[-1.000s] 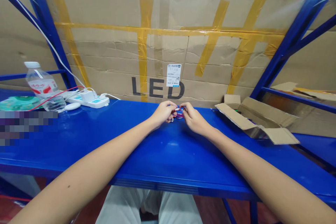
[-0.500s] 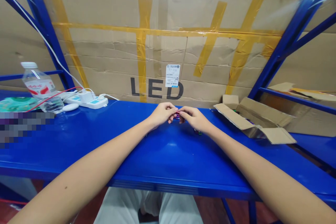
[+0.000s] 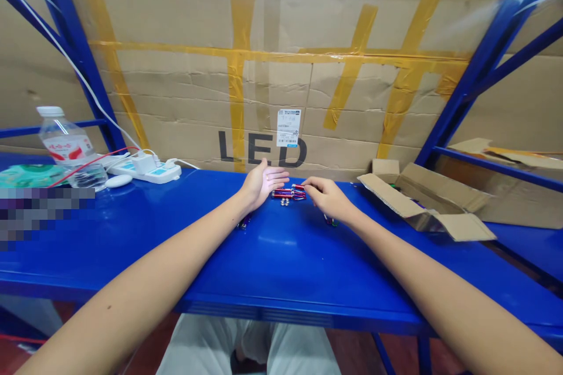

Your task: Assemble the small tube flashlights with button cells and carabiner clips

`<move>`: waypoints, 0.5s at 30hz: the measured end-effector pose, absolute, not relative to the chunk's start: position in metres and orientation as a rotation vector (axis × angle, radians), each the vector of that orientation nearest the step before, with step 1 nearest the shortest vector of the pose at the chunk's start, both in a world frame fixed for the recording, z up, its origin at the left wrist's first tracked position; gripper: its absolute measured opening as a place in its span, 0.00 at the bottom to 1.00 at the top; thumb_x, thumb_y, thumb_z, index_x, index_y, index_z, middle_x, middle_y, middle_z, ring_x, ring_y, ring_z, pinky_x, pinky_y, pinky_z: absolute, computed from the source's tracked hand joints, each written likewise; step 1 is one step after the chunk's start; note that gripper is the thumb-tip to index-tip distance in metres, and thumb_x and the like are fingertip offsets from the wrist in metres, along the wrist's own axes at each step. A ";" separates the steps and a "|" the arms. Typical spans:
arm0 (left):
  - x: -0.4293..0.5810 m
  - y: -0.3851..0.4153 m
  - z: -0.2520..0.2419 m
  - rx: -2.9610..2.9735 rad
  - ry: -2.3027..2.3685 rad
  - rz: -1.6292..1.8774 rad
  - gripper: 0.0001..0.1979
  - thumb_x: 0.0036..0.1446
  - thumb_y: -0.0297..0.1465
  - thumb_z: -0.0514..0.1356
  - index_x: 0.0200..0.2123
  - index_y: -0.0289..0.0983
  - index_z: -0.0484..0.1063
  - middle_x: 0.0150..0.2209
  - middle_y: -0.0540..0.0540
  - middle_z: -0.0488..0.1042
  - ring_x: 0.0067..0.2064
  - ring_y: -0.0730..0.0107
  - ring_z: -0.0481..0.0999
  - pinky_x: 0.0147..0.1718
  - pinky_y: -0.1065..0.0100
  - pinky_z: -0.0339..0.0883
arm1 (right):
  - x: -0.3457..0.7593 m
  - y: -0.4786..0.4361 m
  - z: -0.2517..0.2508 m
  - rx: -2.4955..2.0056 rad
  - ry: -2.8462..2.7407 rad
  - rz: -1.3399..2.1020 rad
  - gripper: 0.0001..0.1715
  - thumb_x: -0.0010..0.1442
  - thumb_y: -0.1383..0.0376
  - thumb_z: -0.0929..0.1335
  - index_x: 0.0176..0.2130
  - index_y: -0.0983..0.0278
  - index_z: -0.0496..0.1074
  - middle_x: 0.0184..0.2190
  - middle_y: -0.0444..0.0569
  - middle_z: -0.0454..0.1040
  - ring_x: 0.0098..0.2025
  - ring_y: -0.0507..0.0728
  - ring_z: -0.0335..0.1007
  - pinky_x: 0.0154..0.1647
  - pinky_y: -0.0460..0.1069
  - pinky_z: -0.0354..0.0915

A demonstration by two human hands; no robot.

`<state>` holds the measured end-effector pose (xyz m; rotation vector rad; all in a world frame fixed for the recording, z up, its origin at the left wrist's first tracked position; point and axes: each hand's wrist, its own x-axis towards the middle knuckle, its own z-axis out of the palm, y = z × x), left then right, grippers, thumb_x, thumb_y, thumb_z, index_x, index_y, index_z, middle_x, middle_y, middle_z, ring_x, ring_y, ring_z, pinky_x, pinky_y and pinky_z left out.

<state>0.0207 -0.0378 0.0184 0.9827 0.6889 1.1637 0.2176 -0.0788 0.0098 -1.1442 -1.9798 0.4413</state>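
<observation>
My left hand (image 3: 260, 186) is open, its palm turned inward and its fingers stretched out beside a few shiny red metal tubes (image 3: 284, 194) that lie on the blue tabletop. Between the thumb and fingers of my right hand (image 3: 326, 196) is the end of another short red metal tube (image 3: 298, 187), tilted just above the others. Several small round silver pieces (image 3: 285, 202) sit in front of the tubes. Dark shiny pieces (image 3: 244, 222) lie below my left wrist. Small green and dark pieces (image 3: 331, 221) are partly hidden by my right wrist.
The blue metal table (image 3: 281, 269) backs onto a large taped carton (image 3: 185, 99). An opened cardboard box (image 3: 422, 199) stands at the right. On the left are a water bottle (image 3: 70, 149), a white power strip (image 3: 153, 171), cables and a green packet (image 3: 29, 176).
My hands have moved apart. The left has let go and opened out, while the right keeps a red tube. Tubes and silver pieces hidden behind the hands before now show.
</observation>
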 end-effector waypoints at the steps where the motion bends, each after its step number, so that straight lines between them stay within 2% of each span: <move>1: 0.020 -0.038 0.018 0.978 0.674 1.154 0.34 0.67 0.48 0.42 0.51 0.23 0.72 0.51 0.25 0.74 0.52 0.50 0.76 0.55 0.56 0.65 | 0.216 -0.081 0.010 -1.134 -2.001 0.461 0.15 0.62 0.61 0.61 0.35 0.65 0.74 0.23 0.45 0.70 0.29 0.54 0.65 0.32 0.49 0.60; 6: 0.018 -0.039 0.016 0.991 0.544 1.068 0.41 0.63 0.55 0.41 0.60 0.24 0.65 0.59 0.26 0.68 0.60 0.49 0.69 0.61 0.56 0.58 | 0.205 -0.093 0.012 -1.046 -2.096 0.531 0.15 0.64 0.61 0.62 0.36 0.66 0.75 0.27 0.47 0.73 0.31 0.54 0.67 0.35 0.49 0.61; 11: 0.016 -0.040 0.012 1.013 0.422 0.963 0.45 0.61 0.57 0.40 0.66 0.25 0.56 0.62 0.27 0.64 0.64 0.49 0.64 0.63 0.54 0.54 | 0.197 -0.098 0.010 -0.991 -2.140 0.519 0.15 0.64 0.62 0.62 0.40 0.66 0.76 0.36 0.51 0.78 0.37 0.56 0.70 0.40 0.50 0.62; 15: 0.011 -0.037 0.017 1.037 0.402 0.927 0.48 0.60 0.59 0.40 0.65 0.25 0.56 0.63 0.27 0.63 0.65 0.49 0.61 0.63 0.54 0.53 | 0.202 -0.095 0.012 -1.020 -2.134 0.460 0.14 0.63 0.63 0.63 0.38 0.65 0.76 0.33 0.49 0.78 0.32 0.54 0.68 0.36 0.49 0.61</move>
